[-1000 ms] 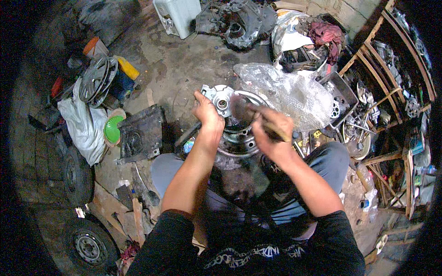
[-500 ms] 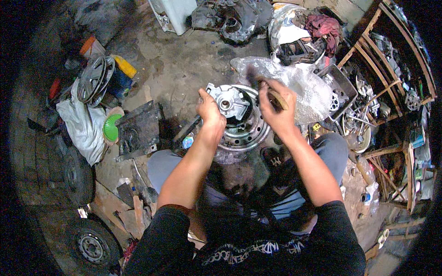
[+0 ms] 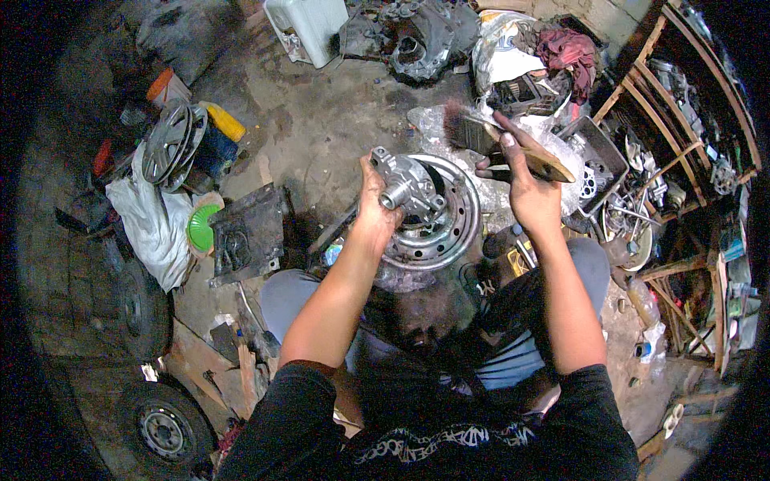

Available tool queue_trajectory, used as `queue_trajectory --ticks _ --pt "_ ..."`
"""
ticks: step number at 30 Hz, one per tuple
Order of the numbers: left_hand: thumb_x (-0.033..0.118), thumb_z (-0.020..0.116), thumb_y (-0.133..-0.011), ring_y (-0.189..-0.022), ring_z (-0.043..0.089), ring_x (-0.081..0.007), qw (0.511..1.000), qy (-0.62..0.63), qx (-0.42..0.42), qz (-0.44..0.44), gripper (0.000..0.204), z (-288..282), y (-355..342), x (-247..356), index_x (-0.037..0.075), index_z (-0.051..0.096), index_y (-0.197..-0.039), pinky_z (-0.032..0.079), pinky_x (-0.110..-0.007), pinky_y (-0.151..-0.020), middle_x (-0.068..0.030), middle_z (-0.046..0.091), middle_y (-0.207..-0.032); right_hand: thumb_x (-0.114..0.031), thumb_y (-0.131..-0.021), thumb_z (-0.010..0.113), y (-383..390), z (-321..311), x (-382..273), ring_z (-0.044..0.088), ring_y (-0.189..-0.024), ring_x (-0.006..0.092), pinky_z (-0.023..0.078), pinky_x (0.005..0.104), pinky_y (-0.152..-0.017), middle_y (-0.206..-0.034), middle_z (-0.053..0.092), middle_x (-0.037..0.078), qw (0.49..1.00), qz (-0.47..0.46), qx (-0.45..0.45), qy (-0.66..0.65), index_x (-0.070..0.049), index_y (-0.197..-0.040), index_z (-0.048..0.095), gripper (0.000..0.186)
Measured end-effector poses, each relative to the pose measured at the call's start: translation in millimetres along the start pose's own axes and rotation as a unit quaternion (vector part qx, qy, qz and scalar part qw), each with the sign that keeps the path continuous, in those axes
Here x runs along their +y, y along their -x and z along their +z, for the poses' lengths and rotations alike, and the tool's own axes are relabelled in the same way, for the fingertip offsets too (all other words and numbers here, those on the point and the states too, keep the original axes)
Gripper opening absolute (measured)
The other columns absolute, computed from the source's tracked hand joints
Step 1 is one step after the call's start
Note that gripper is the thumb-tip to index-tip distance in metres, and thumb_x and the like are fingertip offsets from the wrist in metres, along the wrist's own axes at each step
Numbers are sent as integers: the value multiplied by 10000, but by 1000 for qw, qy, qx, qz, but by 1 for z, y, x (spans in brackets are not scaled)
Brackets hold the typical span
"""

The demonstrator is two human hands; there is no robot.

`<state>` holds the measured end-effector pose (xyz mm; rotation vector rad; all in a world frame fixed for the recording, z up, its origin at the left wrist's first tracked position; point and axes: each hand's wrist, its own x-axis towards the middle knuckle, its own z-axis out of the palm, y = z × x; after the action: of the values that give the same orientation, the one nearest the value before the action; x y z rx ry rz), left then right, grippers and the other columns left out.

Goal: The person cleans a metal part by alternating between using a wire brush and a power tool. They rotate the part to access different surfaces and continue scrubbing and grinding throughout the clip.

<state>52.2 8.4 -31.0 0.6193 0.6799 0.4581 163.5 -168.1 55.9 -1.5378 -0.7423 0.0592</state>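
My left hand (image 3: pixel 375 202) is closed around a silvery cast metal housing (image 3: pixel 411 186) with a short round tube sticking out toward me. Held above the steel wheel rim (image 3: pixel 459 234), the housing hides part of the rim's far left side. In my right hand (image 3: pixel 532 192) is a wide paintbrush (image 3: pixel 552 163), gripped by its wooden handle. Its dark bristles point up and left, apart from the housing. Under the brush and right hand spreads crumpled clear bubble wrap (image 3: pixel 433 122).
A grimy gearbox-like casting (image 3: pixel 413 48) and a white container (image 3: pixel 314 30) lie at the far side. On the right stand a metal bin of parts (image 3: pixel 613 156) and wooden shelving (image 3: pixel 682 120). Wheel covers (image 3: pixel 172 144), a dark flat metal part (image 3: pixel 250 236) and tyres (image 3: pixel 164 425) lie left.
The housing has been turned in my left hand, so its tube now faces me. My right hand has moved right, taking the paintbrush away from the housing.
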Motion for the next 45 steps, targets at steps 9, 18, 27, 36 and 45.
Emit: queue_trajectory --ticks 9,18,27,36,45 --pt "690 316 -962 -968 655 -291 999 33 20 -26 688 4 -10 2 85 582 -1155 510 -485 -895 -117 680 -990 -184 -943 582 28 -16 -23 692 -971 243 508 364 -913 -1041 735 137 971 -54 -203 110 -28 -1165 700 296" --pt "679 352 -946 -954 666 -301 995 60 79 8 660 -6 -10 10 97 624 -1096 520 -490 -939 -119 671 -1021 -199 -914 590 21 -17 -17 681 -1048 300 503 407 -953 -1106 714 190 966 -158 -178 97 9 -1118 706 314" --pt "418 595 -892 -594 568 -166 994 80 7 80 261 6 -11 12 198 534 -764 506 -332 -589 10 539 -651 -112 -972 571 16 -23 13 655 -1084 282 478 368 -981 -1146 706 150 985 -6 -164 50 -8 -1173 689 255" --pt "536 721 -789 -603 585 -176 997 29 -39 54 377 -3 -19 5 189 579 -821 533 -345 -635 -2 592 -708 -176 -890 694 10 -38 17 683 -920 383 531 391 -833 -1054 709 206 953 -58 -195 226 -38 -1158 702 302" --pt "521 555 -918 -1057 613 -247 991 -93 29 96 573 -33 -43 -13 50 557 -1245 514 -415 -902 -115 583 -1212 -52 -826 628 9 -21 -9 633 -1132 350 478 412 -1002 -1193 679 175 942 -136 -286 112 -70 -1159 712 343"
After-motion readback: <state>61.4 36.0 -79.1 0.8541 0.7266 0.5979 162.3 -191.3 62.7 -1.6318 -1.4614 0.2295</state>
